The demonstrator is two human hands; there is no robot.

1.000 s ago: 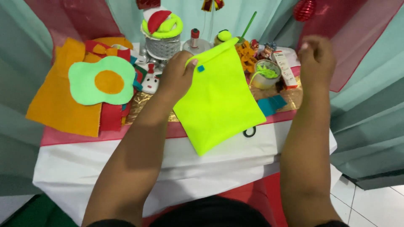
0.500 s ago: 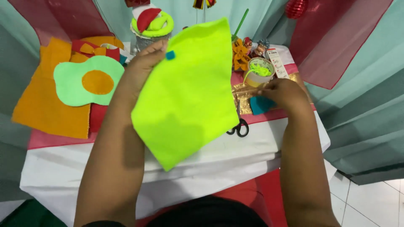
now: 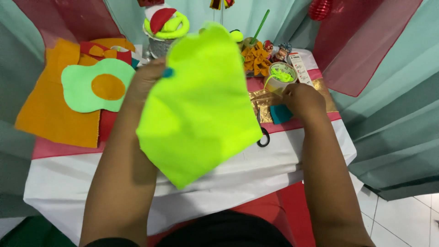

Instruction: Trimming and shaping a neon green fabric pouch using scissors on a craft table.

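Nearest the camera, both forearms reach out over the front edge of the bench, which is draped in white cloth with a pink band behind it. The left hand has its grip closed on the upper left edge of a neon yellow-green felt sheet, holding it up above the bench so that it hangs tilted, one corner pointing down toward the white cloth. A fingernail painted teal shows at the sheet's edge. The sheet stands in the way of the middle of the bench and hides most of a pair of scissors, of which only a black handle loop shows at its right edge.

The right hand is lowered to the bench well apart from the sheet, resting over a small teal felt piece and a gold foil strip; its fingers are curled, but whether they pinch anything cannot be told from this angle.

To the left lies an orange felt sheet, with a pale green blob-shaped cutout bearing an orange disc on top. Just beyond the right hand stands a roll of tape with green scraps inside, and orange felt pieces behind it. Farthest back sits what appears to be a metal cup topped with red and neon felt, against teal and red curtains.
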